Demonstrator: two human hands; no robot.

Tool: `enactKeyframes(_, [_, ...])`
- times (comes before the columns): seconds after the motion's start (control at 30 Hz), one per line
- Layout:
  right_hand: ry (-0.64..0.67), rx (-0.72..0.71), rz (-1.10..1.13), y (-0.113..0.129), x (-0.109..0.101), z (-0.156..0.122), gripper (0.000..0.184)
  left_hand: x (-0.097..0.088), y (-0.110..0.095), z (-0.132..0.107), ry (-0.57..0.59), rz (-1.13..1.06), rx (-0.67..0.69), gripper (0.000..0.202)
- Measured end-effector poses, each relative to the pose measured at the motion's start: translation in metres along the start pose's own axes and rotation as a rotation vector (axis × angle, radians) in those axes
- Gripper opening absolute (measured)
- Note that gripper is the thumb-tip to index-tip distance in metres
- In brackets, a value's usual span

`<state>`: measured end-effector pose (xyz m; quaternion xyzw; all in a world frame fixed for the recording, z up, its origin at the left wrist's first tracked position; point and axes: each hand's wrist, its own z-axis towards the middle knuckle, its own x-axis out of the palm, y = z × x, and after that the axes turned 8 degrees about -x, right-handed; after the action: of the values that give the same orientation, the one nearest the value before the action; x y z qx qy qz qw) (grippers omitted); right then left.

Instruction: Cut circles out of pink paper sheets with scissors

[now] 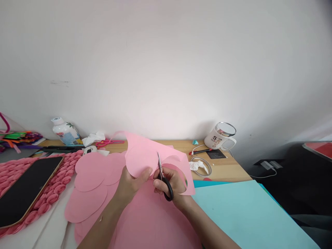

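My left hand pinches the lower edge of a pink sheet of paper, its thumb on top of a rounded, partly cut shape. Black-handled scissors are in my right hand, fingers wrapped round the handles. Their blades point up and away from me, against the curved edge of the sheet. To the right the sheet has a round cut-out, and part of it hangs over my right wrist. Beneath and left of my hands lie several cut pink paper circles, overlapping, with more pink paper below.
Light blue sheets lie at right. Behind them stand a white mug, a cable and a crumpled tissue. Leftward are a phone on a pink woven mat, pink scissors and a white bottle. A wall rises behind.
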<state>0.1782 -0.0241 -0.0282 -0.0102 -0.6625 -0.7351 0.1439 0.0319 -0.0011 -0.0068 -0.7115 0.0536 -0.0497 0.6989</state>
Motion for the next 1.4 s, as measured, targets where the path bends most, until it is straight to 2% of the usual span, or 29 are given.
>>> enactKeyframes(0.13, [-0.004,0.012,0.005,-0.002,0.002,0.001,0.036,0.000,0.001,-0.001,-0.062,0.019,0.004,0.012])
enactKeyframes(0.37, [-0.017,0.008,0.016,0.006,0.006,0.002,0.041,0.001,-0.002,-0.002,0.034,0.073,0.017,0.011])
enactKeyframes(0.5, [-0.002,-0.068,0.009,0.007,0.003,0.001,0.040,0.001,-0.003,-0.002,0.025,0.087,-0.017,0.037])
enactKeyframes(0.57, [0.003,-0.081,0.012,0.006,0.002,0.001,0.040,0.001,-0.003,-0.003,0.035,0.095,-0.027,0.043])
enactKeyframes(0.87, [0.021,-0.057,0.013,0.008,0.001,0.000,0.038,-0.001,-0.003,-0.001,0.090,0.103,0.018,0.023])
enactKeyframes(1.13, [-0.003,-0.037,-0.019,0.007,0.001,0.001,0.038,-0.002,-0.003,-0.001,0.056,0.129,-0.015,0.013])
enactKeyframes(1.4, [-0.013,-0.019,0.030,0.002,0.000,0.002,0.036,-0.003,-0.002,-0.001,0.000,0.091,-0.026,0.012])
